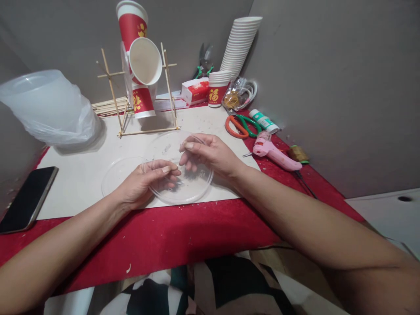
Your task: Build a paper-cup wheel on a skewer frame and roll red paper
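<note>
Left hand (159, 173) is holding the lid (193, 194) at its left side, thumb over the front, other fingers curling underneath and showing through the clear plastic. Right hand (206, 153) is reaching over the upper right part of the lid, thumb and index tips nearly meeting, remaining fingers bending inward. Can't tell if those tips are pinching the lid or something small. Lid is sitting between the hands, over the near edge of the white sheet (75, 186). Second lid (110, 175) is lying on the sheet, partly behind the left forearm.

Past the hands, the stick frame (149, 131) is standing on the sheet. Three red-and-white cups are showing there: top cup (131, 28) pointing mouth up, middle cup (146, 61) turning its mouth toward the camera, bottom cup (143, 100) hanging mouth down.

Left side: phone (29, 199) is lying near the left forearm, bag (62, 116) is standing behind it, loose sticks (110, 107) are lying behind the frame.

Right side: glue gun (278, 158) is resting on red cloth (197, 227), spool (298, 154) just beside it. Scissors (229, 129) and white-green tube (264, 121) are lying farther back. Short cup stack (219, 92) is standing beside the red box (196, 91), tall stack (241, 43) leaning behind.
</note>
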Motion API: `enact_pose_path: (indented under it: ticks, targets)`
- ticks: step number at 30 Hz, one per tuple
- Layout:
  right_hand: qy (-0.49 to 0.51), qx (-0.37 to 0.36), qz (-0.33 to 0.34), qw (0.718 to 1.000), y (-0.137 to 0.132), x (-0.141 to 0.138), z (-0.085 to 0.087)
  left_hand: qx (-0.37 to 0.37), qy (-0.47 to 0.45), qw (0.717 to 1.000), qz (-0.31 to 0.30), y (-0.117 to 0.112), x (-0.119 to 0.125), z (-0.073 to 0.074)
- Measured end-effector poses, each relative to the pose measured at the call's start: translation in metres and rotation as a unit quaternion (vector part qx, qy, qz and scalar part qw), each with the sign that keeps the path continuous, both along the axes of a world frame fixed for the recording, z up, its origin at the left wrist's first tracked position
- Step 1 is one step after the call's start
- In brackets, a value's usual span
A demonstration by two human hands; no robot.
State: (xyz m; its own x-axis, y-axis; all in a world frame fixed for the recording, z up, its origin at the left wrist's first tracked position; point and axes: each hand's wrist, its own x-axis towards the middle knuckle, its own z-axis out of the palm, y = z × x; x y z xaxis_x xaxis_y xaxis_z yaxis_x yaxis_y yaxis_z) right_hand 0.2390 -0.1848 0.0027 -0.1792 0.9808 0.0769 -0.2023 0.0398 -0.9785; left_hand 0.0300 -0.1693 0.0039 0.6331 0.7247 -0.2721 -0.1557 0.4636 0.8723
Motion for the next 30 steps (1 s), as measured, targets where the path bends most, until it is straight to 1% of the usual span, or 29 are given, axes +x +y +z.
enact_pose_path:
  ticks: [9, 14, 17, 23, 30]
  targets:
    - [0.006, -0.005, 0.004, 1.000, -0.0017, 0.0007, 0.0000, 0.019, -0.011, 1.000, 0.018, -0.0014, 0.0006, -0.0024]
    - [0.004, 0.002, 0.001, 1.000, 0.0000, 0.0018, -0.0020, 0.022, -0.009, 1.000, 0.007, -0.0032, -0.0011, -0.0020]
    - [-0.002, 0.007, -0.001, 1.000, 0.0008, 0.0016, -0.0030, 0.019, -0.001, 1.000, 0.004, -0.0034, -0.0014, -0.0017]
    - [-0.014, 0.011, 0.005, 1.000, 0.0017, 0.0004, -0.0025, 0.011, 0.024, 0.999, 0.021, -0.0020, -0.0007, -0.0005]
    - [-0.013, 0.004, 0.008, 1.000, 0.0031, 0.0007, -0.0010, 0.028, 0.036, 0.999, 0.028, -0.0023, -0.0008, -0.0004]
